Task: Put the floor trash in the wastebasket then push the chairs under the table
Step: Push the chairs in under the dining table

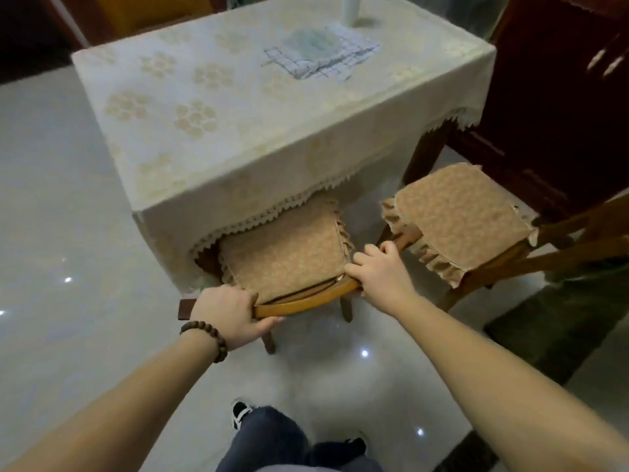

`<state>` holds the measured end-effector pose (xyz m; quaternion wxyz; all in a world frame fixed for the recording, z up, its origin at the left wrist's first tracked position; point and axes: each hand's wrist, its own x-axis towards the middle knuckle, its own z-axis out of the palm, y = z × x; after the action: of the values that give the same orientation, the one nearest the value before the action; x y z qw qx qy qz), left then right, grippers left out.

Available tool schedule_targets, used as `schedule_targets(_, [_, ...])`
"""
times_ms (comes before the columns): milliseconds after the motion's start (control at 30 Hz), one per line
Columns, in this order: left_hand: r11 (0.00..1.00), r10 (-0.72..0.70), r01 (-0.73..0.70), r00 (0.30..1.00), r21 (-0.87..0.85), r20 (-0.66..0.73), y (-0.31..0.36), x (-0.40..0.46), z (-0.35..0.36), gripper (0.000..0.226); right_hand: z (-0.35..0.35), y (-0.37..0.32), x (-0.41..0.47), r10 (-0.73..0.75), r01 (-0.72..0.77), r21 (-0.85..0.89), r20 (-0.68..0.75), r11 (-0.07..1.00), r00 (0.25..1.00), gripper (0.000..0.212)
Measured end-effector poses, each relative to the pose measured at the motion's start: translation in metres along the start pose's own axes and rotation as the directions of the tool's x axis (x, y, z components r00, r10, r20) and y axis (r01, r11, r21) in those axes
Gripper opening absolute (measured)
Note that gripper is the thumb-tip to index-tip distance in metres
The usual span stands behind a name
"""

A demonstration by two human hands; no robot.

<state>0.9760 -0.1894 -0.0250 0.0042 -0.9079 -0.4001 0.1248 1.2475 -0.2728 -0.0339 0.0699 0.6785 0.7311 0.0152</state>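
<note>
A wooden chair with a tan cushion stands partly under the table, which wears a cream tablecloth. My left hand grips the left end of the chair's curved top rail. My right hand grips the rail's right end. The front of the seat is hidden beneath the cloth's lace edge. A second chair with a matching cushion stands to the right, out from the table and turned at an angle. No wastebasket or floor trash is in view.
A checked cloth and the base of a white object lie on the tabletop. Dark red wooden furniture stands right of the table. A dark mat covers the floor at right. Glossy tiles lie left and behind me.
</note>
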Motion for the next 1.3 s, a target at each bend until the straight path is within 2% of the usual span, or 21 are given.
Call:
schedule_targets(133, [0.999,-0.050,0.050,0.999,0.014,-0.004,0.001,0.023,-0.005,0.069,0.002,0.023,0.027,-0.078,0.078,-0.021,-0.019,0.997,0.997,0.038])
schedule_targets(233, [0.997,-0.079,0.079,0.997,-0.001,-0.010,0.005,0.042,-0.011,0.068,0.005,0.044,0.049,-0.105,0.103,-0.046,-0.035,0.994,0.994,0.031])
schedule_targets(433, [0.993,-0.120,0.120,0.993,-0.021,0.012,0.005,0.087,-0.017,0.050,0.008,0.082,0.100,-0.158,0.155,-0.064,-0.045,0.986,0.986,0.030])
schedule_targets(633, [0.975,-0.223,0.223,0.975,-0.010,0.001,-0.025,0.134,-0.021,0.058,0.004,0.095,0.165,-0.200,0.198,-0.061,-0.036,0.978,0.979,0.028])
schedule_targets(833, [0.955,-0.293,0.294,0.956,-0.024,0.028,-0.050,0.181,-0.032,0.054,-0.008,0.109,0.231,-0.227,0.227,-0.094,0.019,0.969,0.974,0.018])
schedule_targets(1167, [0.947,-0.321,0.320,0.945,0.022,0.057,-0.091,0.189,-0.034,0.064,-0.014,0.091,0.261,-0.279,0.279,-0.007,0.011,0.960,0.960,0.037])
schedule_targets(1300, [0.937,-0.350,0.350,0.937,-0.006,-0.001,-0.090,0.182,-0.025,0.057,-0.008,0.089,0.263,-0.314,0.314,0.023,-0.005,0.949,0.950,0.064])
